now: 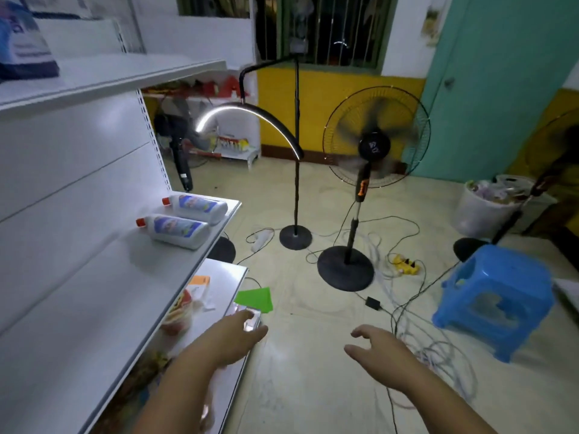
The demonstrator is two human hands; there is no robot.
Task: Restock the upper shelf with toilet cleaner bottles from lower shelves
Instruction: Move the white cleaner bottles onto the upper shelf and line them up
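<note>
Toilet cleaner bottles (180, 230), two, lie on their sides at the far front corner of the middle shelf (141, 270), caps toward the back panel (78, 183). Below them we see the left hand (235, 335), the nearer, and the right hand (379, 349), both open-fingered and apart.

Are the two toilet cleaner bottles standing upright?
No, the near bottle and the far bottle both lie on their sides on the shelf.

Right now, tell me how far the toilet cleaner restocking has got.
Done: nothing visible; the upper shelf shows only a blue-and-white bag. In hand: no bottle; the left hand reaches to the bottom shelf, and the right hand is open over the floor. Left: the far bottle and near bottle lie on the middle shelf.
</note>
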